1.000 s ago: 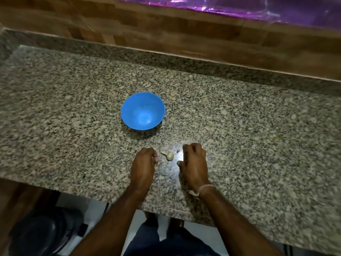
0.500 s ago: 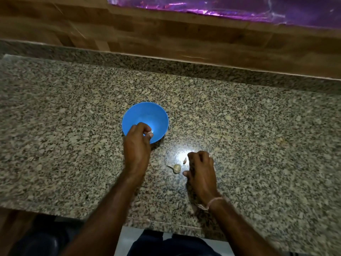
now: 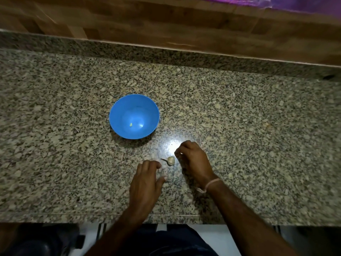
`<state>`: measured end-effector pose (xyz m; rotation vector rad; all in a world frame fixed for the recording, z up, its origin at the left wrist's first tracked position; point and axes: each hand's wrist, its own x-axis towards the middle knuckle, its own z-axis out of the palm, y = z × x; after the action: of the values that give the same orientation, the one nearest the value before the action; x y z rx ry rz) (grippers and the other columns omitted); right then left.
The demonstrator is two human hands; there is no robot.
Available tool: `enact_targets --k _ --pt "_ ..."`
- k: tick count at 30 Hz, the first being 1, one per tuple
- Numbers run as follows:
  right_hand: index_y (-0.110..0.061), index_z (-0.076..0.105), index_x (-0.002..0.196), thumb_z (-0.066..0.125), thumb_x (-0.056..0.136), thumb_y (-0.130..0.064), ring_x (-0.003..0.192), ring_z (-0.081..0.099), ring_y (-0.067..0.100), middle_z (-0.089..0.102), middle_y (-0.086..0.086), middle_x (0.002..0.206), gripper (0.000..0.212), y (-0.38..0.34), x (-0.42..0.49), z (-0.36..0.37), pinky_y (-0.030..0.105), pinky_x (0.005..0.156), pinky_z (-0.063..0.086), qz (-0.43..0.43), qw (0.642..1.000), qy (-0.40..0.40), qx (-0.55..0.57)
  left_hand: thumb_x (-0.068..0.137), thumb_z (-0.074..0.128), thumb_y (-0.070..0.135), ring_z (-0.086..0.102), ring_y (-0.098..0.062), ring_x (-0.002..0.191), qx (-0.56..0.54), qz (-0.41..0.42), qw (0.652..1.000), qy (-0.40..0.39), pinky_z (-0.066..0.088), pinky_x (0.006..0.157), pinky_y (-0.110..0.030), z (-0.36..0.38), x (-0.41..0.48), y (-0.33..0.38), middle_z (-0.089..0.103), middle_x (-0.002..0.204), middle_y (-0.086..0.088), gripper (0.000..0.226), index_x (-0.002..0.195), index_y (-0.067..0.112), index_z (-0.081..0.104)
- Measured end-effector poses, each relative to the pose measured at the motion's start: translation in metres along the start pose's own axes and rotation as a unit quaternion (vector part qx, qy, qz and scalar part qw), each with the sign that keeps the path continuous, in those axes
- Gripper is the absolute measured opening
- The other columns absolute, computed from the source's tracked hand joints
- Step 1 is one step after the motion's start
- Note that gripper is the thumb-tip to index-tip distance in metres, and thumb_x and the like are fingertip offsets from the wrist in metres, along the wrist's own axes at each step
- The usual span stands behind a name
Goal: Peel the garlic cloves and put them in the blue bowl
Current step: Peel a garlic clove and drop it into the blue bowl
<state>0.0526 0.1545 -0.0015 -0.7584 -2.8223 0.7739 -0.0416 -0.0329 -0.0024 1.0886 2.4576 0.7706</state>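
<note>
Granite counter (image 3: 239, 126) was the stage, and the blue bowl (image 3: 115, 115) stood upright on it, a touch left of centre. Inside it, look at that: one small pale clove (image 3: 130, 124) lay on the bowl's floor, toward 7 o'clock, and that was all the bowl held. Down at 5 o'clock from the bowl, apart from it, the garlic bulb (image 3: 170, 160) lay on the stone with its dark stem pointing to 9 o'clock. The left hand (image 3: 145, 183) came in at 7 o'clock of the bulb, fingers loosely straight, thumb spread wide, gripping nothing, fingertips just short of the stem. The right hand (image 3: 193, 161) sat at 3 o'clock, right beside the bulb, fingers curled in toward the thumb; whether they pinched anything could not be told. A pale thread (image 3: 212, 183) ringed that wrist. Wooden panelling (image 3: 166, 24) ran along 12 o'clock.
</note>
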Motion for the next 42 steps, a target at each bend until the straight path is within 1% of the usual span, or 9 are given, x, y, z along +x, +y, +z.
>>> enact_targets --k 7,11,14,21,29,32,38,40,42 --pt "-0.020 0.065 0.091 0.064 0.099 -0.010 0.083 0.057 0.017 0.061 -0.005 0.089 0.013 -0.003 -0.026 0.002 0.036 0.069 0.047 0.083 0.991 0.063 0.083 0.085 0.076 0.045 0.049 -0.020 0.101 0.039 -0.015 0.999 0.016 0.047 0.079 -0.038 0.005 0.002 0.000 0.054 0.110 0.006 0.040 0.116 0.027 0.058" --pt "-0.019 0.072 0.090 0.071 0.098 -0.010 0.083 0.070 0.012 0.073 -0.006 0.085 0.012 -0.012 -0.058 -0.009 0.030 0.075 0.057 0.171 0.932 0.064 0.313 0.093 0.073 0.037 0.062 -0.007 0.087 -0.178 -0.095 0.979 0.000 0.056 0.073 -0.041 0.009 -0.008 0.025 0.066 0.094 0.012 0.013 0.102 0.034 0.066" --pt "-0.015 0.076 0.092 0.076 0.095 -0.011 0.084 0.074 0.014 0.077 -0.003 0.086 0.005 -0.019 -0.072 -0.014 0.032 0.076 0.060 0.157 0.916 0.023 0.369 0.092 0.072 0.045 0.071 -0.009 0.079 -0.290 -0.154 0.944 -0.032 0.061 0.074 -0.045 0.014 -0.011 0.044 0.074 0.082 0.009 0.011 0.088 0.035 0.073" --pt "-0.018 0.077 0.096 0.076 0.094 -0.013 0.085 0.075 0.014 0.078 -0.004 0.089 0.005 -0.003 -0.077 -0.023 0.037 0.078 0.062 0.120 0.919 -0.017 0.376 0.094 0.072 0.015 0.070 -0.015 0.071 -0.354 -0.202 0.913 -0.023 0.057 0.067 -0.032 0.018 -0.014 0.070 0.074 0.072 -0.001 0.021 0.074 0.019 0.075" --pt "-0.019 0.072 0.098 0.071 0.094 -0.008 0.086 0.071 0.012 0.073 -0.007 0.089 0.012 -0.007 -0.072 -0.025 0.038 0.078 0.059 0.019 0.950 -0.030 0.309 0.101 0.053 0.015 0.049 -0.012 0.055 -0.421 -0.320 0.848 -0.030 0.032 0.049 -0.024 0.027 -0.016 0.075 0.059 0.061 0.002 0.039 0.065 0.021 0.069" --pt "-0.018 0.072 0.102 0.071 0.095 -0.006 0.083 0.069 0.007 0.071 -0.011 0.087 0.014 -0.008 -0.069 -0.026 0.024 0.074 0.054 0.003 0.953 -0.029 0.301 0.101 0.052 0.017 0.046 -0.013 0.052 -0.432 -0.330 0.838 -0.040 0.029 0.049 -0.026 0.023 -0.014 0.075 0.056 0.062 0.000 0.034 0.070 0.019 0.067" --pt "-0.017 0.074 0.091 0.074 0.094 -0.008 0.083 0.073 0.009 0.076 -0.007 0.084 0.009 -0.011 -0.065 -0.024 0.029 0.076 0.059 0.056 0.946 -0.039 0.317 0.100 0.054 0.012 0.046 -0.016 0.051 -0.419 -0.311 0.851 -0.054 0.034 0.049 -0.029 0.014 -0.008 0.071 0.056 0.060 -0.003 0.030 0.072 0.012 0.066" --pt "-0.014 0.073 0.085 0.073 0.092 -0.005 0.077 0.072 0.007 0.075 -0.005 0.079 0.012 -0.009 -0.064 -0.022 0.024 0.071 0.057 0.092 0.948 -0.031 0.302 0.099 0.060 0.014 0.055 -0.017 0.058 -0.359 -0.254 0.897 -0.037 0.042 0.053 -0.028 0.014 -0.008 0.064 0.063 0.067 -0.001 0.024 0.076 0.015 0.068" --pt "-0.013 0.071 0.080 0.070 0.091 0.000 0.072 0.071 0.005 0.074 -0.004 0.075 0.017 -0.006 -0.064 -0.018 0.020 0.066 0.056 0.123 0.955 -0.026 0.268 0.095 0.069 0.023 0.060 -0.015 0.083 -0.185 -0.149 0.971 0.020 0.048 0.069 -0.029 0.015 -0.011 0.053 0.068 0.089 0.005 0.003 0.093 0.025 0.070"
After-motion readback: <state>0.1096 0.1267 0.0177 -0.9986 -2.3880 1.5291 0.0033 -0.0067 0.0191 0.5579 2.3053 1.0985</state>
